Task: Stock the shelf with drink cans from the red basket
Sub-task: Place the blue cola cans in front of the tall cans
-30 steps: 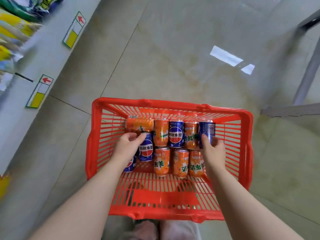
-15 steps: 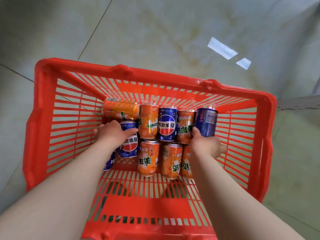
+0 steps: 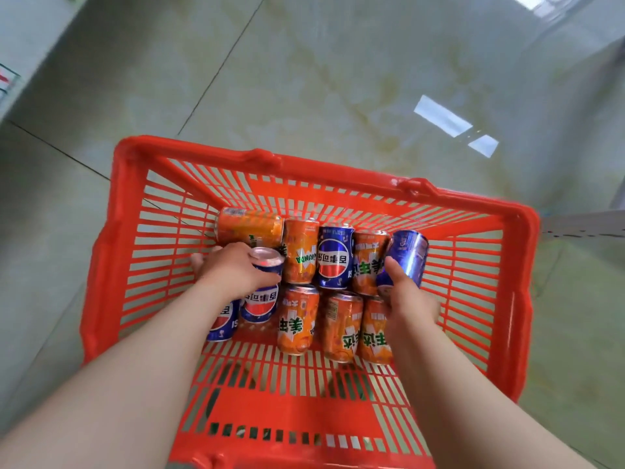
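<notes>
In the red basket (image 3: pixel 111 265), left hand (image 3: pixel 233 272) grips 1 Pepsi can (image 3: pixel 260 304), right hand (image 3: pixel 409 299) a tilted blue can (image 3: pixel 411 252) — early going, seemingly: 8 other cans (image 3: pixel 334 257) wait, nothing visibly shelved.

red basket (image 3: pixel 101 265): near rim cut by bottom edge | left hand (image 3: pixel 233 269) covers middle of blue can (image 3: pixel 267 262) | forearm (image 3: pixel 152 350) hides half of second blue can (image 3: pixel 223 323) | right hand (image 3: pixel 409 296) hides base of tilted blue can (image 3: pixel 409 252) | shelf edge (image 3: pixel 6 82) top-left: blurred, cropped

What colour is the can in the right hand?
It is blue: the can gripped by the right hand, head view.
</notes>
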`<state>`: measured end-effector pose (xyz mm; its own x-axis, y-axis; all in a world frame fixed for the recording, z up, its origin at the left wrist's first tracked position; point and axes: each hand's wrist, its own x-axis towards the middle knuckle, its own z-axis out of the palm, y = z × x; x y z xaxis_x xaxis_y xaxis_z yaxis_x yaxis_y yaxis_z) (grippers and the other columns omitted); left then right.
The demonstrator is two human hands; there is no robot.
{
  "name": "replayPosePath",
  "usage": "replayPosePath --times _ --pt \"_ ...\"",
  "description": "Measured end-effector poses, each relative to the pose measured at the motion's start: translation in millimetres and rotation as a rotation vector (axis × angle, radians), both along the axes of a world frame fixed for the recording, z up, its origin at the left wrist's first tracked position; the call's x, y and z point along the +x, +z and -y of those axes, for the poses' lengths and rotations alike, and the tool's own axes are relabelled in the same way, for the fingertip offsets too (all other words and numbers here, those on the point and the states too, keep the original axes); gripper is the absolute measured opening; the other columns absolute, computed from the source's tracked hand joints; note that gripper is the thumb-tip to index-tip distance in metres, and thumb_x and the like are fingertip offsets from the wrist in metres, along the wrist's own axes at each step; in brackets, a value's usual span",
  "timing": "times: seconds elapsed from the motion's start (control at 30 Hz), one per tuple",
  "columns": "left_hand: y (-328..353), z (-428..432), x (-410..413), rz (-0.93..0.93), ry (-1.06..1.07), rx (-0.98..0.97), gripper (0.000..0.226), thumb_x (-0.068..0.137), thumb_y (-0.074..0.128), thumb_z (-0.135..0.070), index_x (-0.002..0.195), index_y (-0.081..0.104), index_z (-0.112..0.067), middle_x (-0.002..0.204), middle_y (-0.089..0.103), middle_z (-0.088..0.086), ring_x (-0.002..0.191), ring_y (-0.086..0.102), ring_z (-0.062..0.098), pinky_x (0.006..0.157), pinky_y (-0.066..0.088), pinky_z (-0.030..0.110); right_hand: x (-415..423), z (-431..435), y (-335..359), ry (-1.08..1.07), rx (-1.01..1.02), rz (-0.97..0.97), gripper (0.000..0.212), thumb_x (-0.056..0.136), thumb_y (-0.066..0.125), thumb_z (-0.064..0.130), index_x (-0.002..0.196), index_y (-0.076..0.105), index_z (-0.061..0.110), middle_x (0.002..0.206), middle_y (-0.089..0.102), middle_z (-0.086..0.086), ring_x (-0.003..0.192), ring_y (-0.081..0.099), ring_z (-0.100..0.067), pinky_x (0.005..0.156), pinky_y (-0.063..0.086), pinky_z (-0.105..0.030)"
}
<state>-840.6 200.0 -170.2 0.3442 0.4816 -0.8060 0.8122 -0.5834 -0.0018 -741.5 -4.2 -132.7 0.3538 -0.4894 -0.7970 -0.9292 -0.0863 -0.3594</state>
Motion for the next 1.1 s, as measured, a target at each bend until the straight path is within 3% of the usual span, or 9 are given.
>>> replayPosePath --times 0.07,0.13,0.3,0.37,0.53,0.67,0.8,0.97,1.1 --pt "28.9 1.8 3.5 0.08 -0.004 -0.001 0.063 0.061 0.065 -0.073 0.108 0.059 -0.032 0.102 0.064 -0.006 0.109 0.054 0.022 0.084 0.026 0.038 4.2 -6.4 17.0 -0.065 0.091 -0.015 0.039 0.075 0.08 0.028 0.095 0.056 0.005 0.066 0.058 -0.007 0.036 0.053 -0.01 0.037 0.04 -0.019" --pt "59.1 -0.7 3.6 0.151 0.04 -0.036 0.065 0.061 0.071 -0.067 0.112 0.058 -0.03 0.11 0.066 -0.005 0.11 0.056 0.022 0.09 0.03 0.036 6.8 -12.5 37.9 -0.068 0.138 -0.054 0.037 0.076 0.078 0.026 0.097 0.055 0.006 0.063 0.054 -0.006 0.032 0.049 -0.009 0.033 0.035 -0.016" --pt "142.1 -18.3 -7.4 0.341 0.274 -0.208 0.069 0.045 0.083 -0.058 0.103 0.064 -0.024 0.1 0.068 -0.008 0.088 0.063 0.012 0.078 0.05 0.026 0.6 -31.9 107.3 0.031 0.279 -0.117 0.033 0.076 0.077 0.021 0.096 0.056 0.006 0.116 0.065 -0.026 0.092 0.067 -0.031 0.08 0.057 -0.04" --pt "178.1 -23.9 -15.3 0.38 0.293 -0.194 0.057 0.049 0.085 -0.052 0.094 0.062 -0.025 0.092 0.066 -0.01 0.083 0.061 0.01 0.069 0.047 0.023 -1.1 -41.6 143.2 0.087 0.325 -0.111 0.034 0.076 0.077 0.018 0.099 0.056 0.006 0.121 0.061 -0.029 0.105 0.065 -0.035 0.081 0.057 -0.041" --pt "266.8 -42.2 -42.0 0.463 0.418 -0.156 0.065 0.046 0.085 -0.055 0.1 0.064 -0.025 0.094 0.069 -0.011 0.085 0.064 0.007 0.071 0.05 0.024 1.9 -70.7 236.4 0.354 0.338 -0.07 0.044 0.076 0.078 0.021 0.11 0.057 0.001 0.105 0.061 -0.017 0.077 0.06 -0.023 0.05 0.052 -0.028" --pt "337.4 -61.7 -68.9 0.542 0.536 -0.125 0.052 0.053 0.088 -0.044 0.094 0.062 -0.027 0.089 0.068 -0.011 0.079 0.063 0.003 0.065 0.049 0.021 2.7 -95.7 304.3 0.664 0.322 -0.081 0.035 0.075 0.077 0.032 0.084 0.055 0.005 0.074 0.053 -0.012 0.054 0.046 -0.021 0.049 0.036 -0.023" --pt "407.3 -82.8 -101.1 0.623 0.652 -0.093 0.062 0.046 0.088 -0.05 0.098 0.064 -0.024 0.094 0.07 -0.007 0.086 0.067 0.01 0.079 0.057 0.034 -5.8 -124.7 367.2 0.971 0.32 -0.048 0.038 0.076 0.075 0.038 0.088 0.059 0.006 0.071 0.059 -0.01 0.053 0.049 -0.019 0.043 0.033 -0.019" --pt "492.9 -105.7 -155.8 0.716 0.722 -0.02 0.064 0.049 0.088 -0.049 0.101 0.062 -0.021 0.095 0.07 -0.006 0.087 0.066 0.01 0.073 0.054 0.028 -39.4 -172.6 436.5 1.311 0.354 0.008 0.041 0.075 0.07 0.045 0.083 0.061 0.006 0.061 0.055 -0.008 0.048 0.046 -0.018 0.042 0.029 -0.019" --pt "555.2 -126.4 -210.0 0.771 0.717 0.065 0.046 0.061 0.087 -0.041 0.097 0.061 -0.026 0.094 0.068 -0.01 0.086 0.065 0.008 0.071 0.053 0.024 -78.3 -220.5 488.1 1.512 0.405 0.077 0.04 0.077 0.068 0.046 0.082 0.062 0.007 0.064 0.055 -0.011 0.046 0.044 -0.018 0.047 0.027 -0.022"
